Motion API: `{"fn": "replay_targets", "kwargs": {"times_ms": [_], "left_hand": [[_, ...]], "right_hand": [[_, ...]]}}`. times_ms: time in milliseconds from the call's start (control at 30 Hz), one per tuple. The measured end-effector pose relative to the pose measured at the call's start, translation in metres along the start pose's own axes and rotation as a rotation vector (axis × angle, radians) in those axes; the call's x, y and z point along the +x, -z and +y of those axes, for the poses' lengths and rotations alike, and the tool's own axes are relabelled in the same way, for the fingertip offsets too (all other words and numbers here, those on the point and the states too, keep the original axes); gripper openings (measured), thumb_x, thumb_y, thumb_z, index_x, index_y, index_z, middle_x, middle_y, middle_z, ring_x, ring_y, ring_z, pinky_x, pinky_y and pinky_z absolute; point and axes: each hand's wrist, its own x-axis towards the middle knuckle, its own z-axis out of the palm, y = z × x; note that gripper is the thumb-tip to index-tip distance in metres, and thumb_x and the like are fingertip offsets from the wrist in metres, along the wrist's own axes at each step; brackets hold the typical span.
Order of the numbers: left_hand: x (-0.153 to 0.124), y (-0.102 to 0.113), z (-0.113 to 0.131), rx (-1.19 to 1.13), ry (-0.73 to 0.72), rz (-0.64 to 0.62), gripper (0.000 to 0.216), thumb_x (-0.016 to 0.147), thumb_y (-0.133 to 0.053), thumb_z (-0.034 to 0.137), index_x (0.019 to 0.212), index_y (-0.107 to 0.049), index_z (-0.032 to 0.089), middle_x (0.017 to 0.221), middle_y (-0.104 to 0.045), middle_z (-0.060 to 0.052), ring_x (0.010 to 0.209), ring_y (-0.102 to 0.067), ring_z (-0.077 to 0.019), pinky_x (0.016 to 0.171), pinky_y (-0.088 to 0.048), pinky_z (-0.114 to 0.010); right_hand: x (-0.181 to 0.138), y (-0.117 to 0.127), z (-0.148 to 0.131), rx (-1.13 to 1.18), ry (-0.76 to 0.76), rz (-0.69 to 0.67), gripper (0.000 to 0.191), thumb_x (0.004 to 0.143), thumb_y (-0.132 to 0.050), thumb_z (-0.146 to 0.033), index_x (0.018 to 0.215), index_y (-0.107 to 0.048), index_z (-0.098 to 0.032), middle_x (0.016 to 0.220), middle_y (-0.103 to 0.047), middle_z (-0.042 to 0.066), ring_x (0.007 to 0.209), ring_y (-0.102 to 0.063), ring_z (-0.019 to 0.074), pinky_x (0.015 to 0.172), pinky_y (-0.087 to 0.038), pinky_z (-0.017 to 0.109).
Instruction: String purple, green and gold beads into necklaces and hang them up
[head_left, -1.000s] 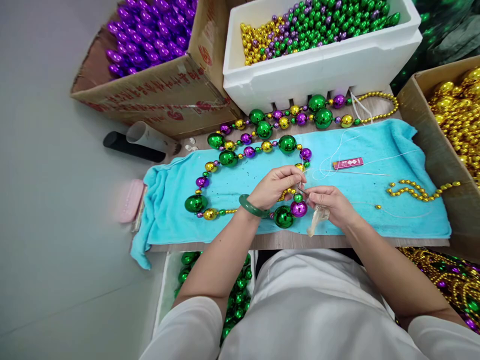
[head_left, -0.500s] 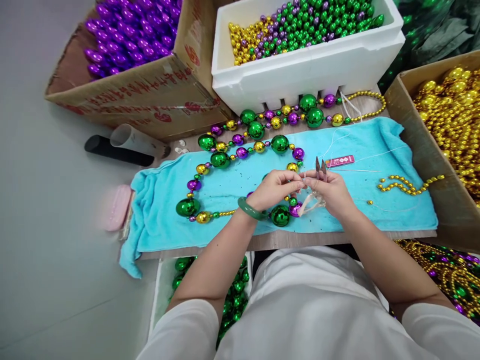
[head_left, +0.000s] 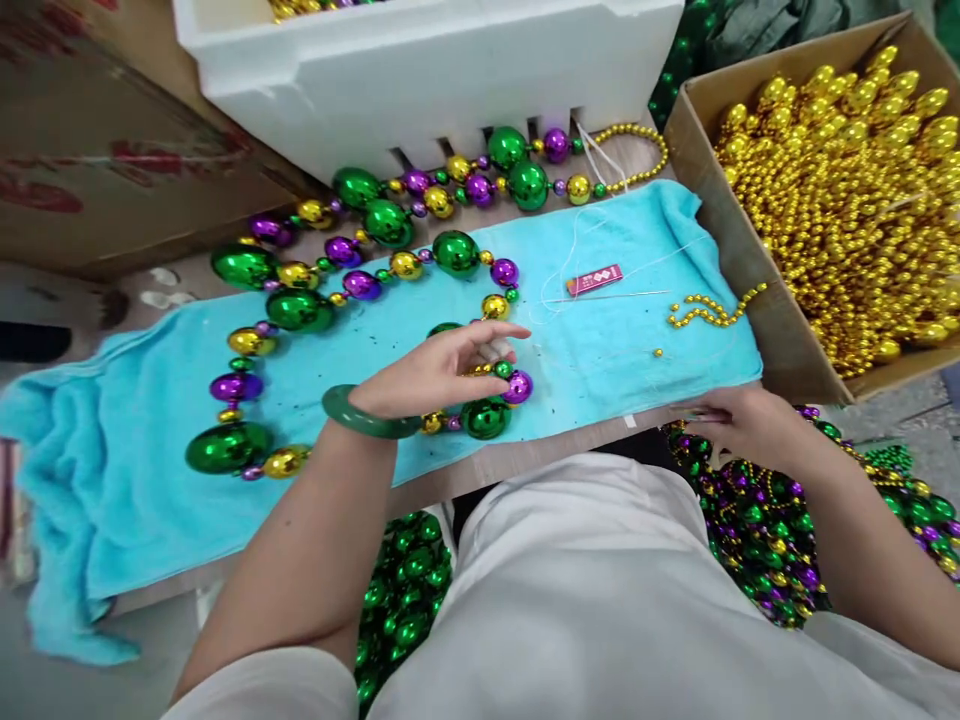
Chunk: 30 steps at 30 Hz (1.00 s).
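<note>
My left hand (head_left: 439,368), with a green bangle (head_left: 371,412) on its wrist, hovers over the bead string with thumb and fingers apart. Under and beside it are a large green bead (head_left: 486,416) and a purple bead (head_left: 517,387) of that string, which loops across the blue towel (head_left: 592,370). My right hand (head_left: 761,432) is off the towel's front edge at the right, closed around thread snips (head_left: 697,412) whose blades point left. Something pale hangs below its fingers, too blurred to name.
A long needle (head_left: 615,297), a pink packet (head_left: 594,280) and a short gold bead strand (head_left: 720,315) lie on the towel. Behind stands a white foam box (head_left: 450,80); at right, a cardboard box (head_left: 712,150) of gold beads. Finished-looking bead strings (head_left: 765,540) hang lower right.
The hands have parted: my right hand moved right and down past the towel edge with the snips, while my left hand opened over the beads. The camera view has turned right.
</note>
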Motion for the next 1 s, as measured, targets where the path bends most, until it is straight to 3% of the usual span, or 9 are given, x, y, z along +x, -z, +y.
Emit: {"fn": "replay_targets", "kwargs": {"times_ms": [133, 333, 433, 567, 633, 700, 800, 1000], "left_hand": [[0.000, -0.001, -0.004, 0.097, 0.011, -0.046, 0.054, 0.079, -0.062, 0.032, 0.131, -0.051, 0.023, 0.086, -0.060, -0.003, 0.074, -0.055, -0.0132, 0.064, -0.047, -0.023], [-0.003, -0.011, -0.015, 0.020, -0.038, 0.191, 0.049, 0.078, -0.061, 0.026, 0.127, -0.054, 0.019, 0.101, -0.061, -0.007, 0.093, -0.057, -0.0167, 0.083, -0.048, -0.029], [-0.004, -0.014, -0.021, -0.002, -0.072, 0.253, 0.049, 0.078, -0.062, 0.023, 0.126, -0.055, 0.020, 0.101, -0.062, -0.006, 0.096, -0.057, -0.0168, 0.089, -0.045, -0.031], [-0.005, -0.016, -0.023, -0.089, -0.091, 0.279, 0.048, 0.079, -0.061, 0.022, 0.126, -0.054, 0.018, 0.098, -0.062, -0.006, 0.091, -0.058, -0.0156, 0.086, -0.047, -0.030], [-0.005, -0.018, -0.022, -0.111, -0.101, 0.309, 0.048, 0.079, -0.061, 0.021, 0.126, -0.053, 0.017, 0.095, -0.062, -0.006, 0.088, -0.058, -0.0150, 0.084, -0.047, -0.029], [-0.005, -0.020, -0.020, -0.069, -0.111, 0.340, 0.049, 0.079, -0.059, 0.020, 0.128, -0.052, 0.018, 0.094, -0.062, -0.005, 0.087, -0.059, -0.0150, 0.083, -0.047, -0.028], [-0.007, -0.022, -0.016, 0.101, -0.138, 0.402, 0.050, 0.081, -0.055, 0.018, 0.131, -0.048, 0.019, 0.093, -0.063, -0.003, 0.087, -0.060, -0.0149, 0.082, -0.047, -0.028], [-0.013, -0.028, -0.008, 0.387, -0.223, 0.496, 0.051, 0.083, -0.048, 0.013, 0.133, -0.043, 0.020, 0.100, -0.065, -0.003, 0.093, -0.061, -0.0147, 0.086, -0.047, -0.029]], "right_hand": [[0.017, -0.004, -0.013, -0.090, 0.083, 0.129, 0.037, 0.085, -0.054, -0.049, 0.107, -0.067, -0.022, 0.089, -0.070, 0.007, 0.075, -0.062, 0.0195, 0.063, -0.042, 0.029], [0.074, 0.006, -0.042, -0.407, 0.296, 0.316, 0.033, 0.086, -0.055, -0.041, 0.101, -0.070, -0.015, 0.104, -0.067, 0.014, 0.100, -0.053, 0.0328, 0.082, -0.040, 0.044], [0.100, 0.009, -0.059, -0.319, 0.389, 0.357, 0.031, 0.089, -0.051, -0.033, 0.105, -0.069, -0.013, 0.105, -0.066, 0.014, 0.098, -0.053, 0.0297, 0.083, -0.040, 0.042], [0.130, 0.012, -0.086, -0.118, 0.418, 0.400, 0.026, 0.089, -0.047, -0.025, 0.095, -0.071, -0.015, 0.097, -0.068, 0.013, 0.093, -0.056, 0.0264, 0.080, -0.042, 0.039], [0.138, 0.010, -0.101, 0.067, 0.482, 0.344, 0.024, 0.089, -0.050, -0.028, 0.093, -0.070, -0.016, 0.095, -0.069, 0.010, 0.088, -0.058, 0.0231, 0.077, -0.044, 0.036], [0.139, 0.005, -0.117, 0.249, 0.580, 0.201, 0.024, 0.086, -0.055, -0.034, 0.097, -0.069, -0.017, 0.097, -0.069, 0.009, 0.084, -0.060, 0.0198, 0.072, -0.046, 0.033], [0.135, -0.011, -0.137, 0.349, 0.679, 0.032, 0.031, 0.082, -0.063, -0.036, 0.106, -0.065, -0.016, 0.101, -0.069, 0.008, 0.082, -0.061, 0.0182, 0.072, -0.047, 0.032], [0.133, -0.037, -0.148, 0.412, 0.690, 0.053, 0.020, 0.081, -0.062, -0.024, 0.100, -0.062, -0.018, 0.094, -0.068, 0.005, 0.081, -0.061, 0.0163, 0.075, -0.047, 0.031]]}}
